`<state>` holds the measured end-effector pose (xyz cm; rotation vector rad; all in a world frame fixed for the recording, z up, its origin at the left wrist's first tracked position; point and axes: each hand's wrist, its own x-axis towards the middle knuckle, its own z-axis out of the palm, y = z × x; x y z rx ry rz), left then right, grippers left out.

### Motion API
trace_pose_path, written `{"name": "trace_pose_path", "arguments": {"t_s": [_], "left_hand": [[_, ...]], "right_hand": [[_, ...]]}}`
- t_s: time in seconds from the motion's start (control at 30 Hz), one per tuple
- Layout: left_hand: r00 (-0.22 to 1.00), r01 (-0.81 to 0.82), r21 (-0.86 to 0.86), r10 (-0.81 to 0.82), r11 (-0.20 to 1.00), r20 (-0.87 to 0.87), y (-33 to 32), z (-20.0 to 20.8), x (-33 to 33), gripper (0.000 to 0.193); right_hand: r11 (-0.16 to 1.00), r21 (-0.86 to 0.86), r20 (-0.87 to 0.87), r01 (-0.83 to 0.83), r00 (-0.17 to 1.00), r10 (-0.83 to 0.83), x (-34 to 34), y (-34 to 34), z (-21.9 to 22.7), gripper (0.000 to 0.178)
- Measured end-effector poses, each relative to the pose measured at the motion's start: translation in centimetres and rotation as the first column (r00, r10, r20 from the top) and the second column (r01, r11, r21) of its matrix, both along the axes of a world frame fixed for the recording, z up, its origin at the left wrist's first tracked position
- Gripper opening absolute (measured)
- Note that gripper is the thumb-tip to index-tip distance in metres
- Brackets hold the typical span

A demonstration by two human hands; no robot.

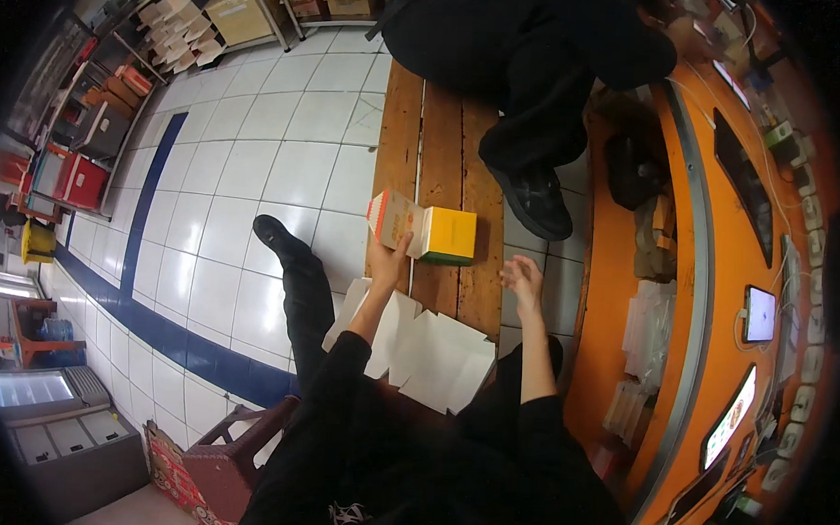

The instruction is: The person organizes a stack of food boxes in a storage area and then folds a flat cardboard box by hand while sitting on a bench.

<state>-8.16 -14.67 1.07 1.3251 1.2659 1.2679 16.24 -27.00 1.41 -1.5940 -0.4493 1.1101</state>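
Note:
A paper carton (452,232) lies on the wooden bench in front of me. It shows a bright yellow panel, a green lower edge, and a kraft-brown panel with a red-and-white patterned end. My left hand (389,260) grips the brown panel from its near left side, thumb on the face, other fingers mostly hidden. To the right of the carton, my right hand (523,275) hovers past the bench edge, fingers loosely bent and apart, with nothing seen in it. Flat white cardboard blanks (449,359) spread over the bench between my forearms, close to my body.
The plank bench (441,161) runs away from me; another person in black (537,91) sits at its far end, one shoe beside it. An orange counter (716,254) with tablets and cables stands on the right. Shelves (96,140) and a brown plastic stool (232,464) are left.

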Motion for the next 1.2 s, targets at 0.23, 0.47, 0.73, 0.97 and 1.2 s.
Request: {"name": "trace_pose_path", "arguments": {"t_s": [0.23, 0.47, 0.73, 0.97, 1.2], "left_hand": [[0.895, -0.356, -0.184, 0.278, 0.916, -0.349, -1.4, -0.2, -0.8, 0.116], [0.990, -0.036, -0.349, 0.080, 0.936, 0.113, -16.7, 4.0, -4.6, 0.083], [0.924, 0.380, -0.451, -0.309, 0.808, 0.224, -25.1, 5.9, -4.4, 0.037], [0.845, 0.484, -0.312, -0.530, 0.817, -0.076, -25.9, 17.2, -2.8, 0.063], [0.633, 0.384, 0.025, -0.243, 0.923, -0.735, -28.0, 20.9, -2.1, 0.074]], "right_hand": [[0.812, -0.349, 0.765, -0.468, 0.359, 0.535, -9.9, -7.5, 6.3, 0.061], [0.842, -0.343, 0.909, -0.416, 0.080, 0.410, -12.1, -11.7, 3.6, 0.063], [0.787, -0.210, 0.864, -0.580, 0.266, 0.427, -10.5, -10.6, 4.5, 0.011], [0.553, -0.297, 0.497, -0.778, 0.369, 0.785, -8.9, -11.7, 16.8, 0.022], [0.787, 0.399, -0.114, -0.470, 0.826, 0.551, -14.1, -13.0, 15.6, 0.042]]}}
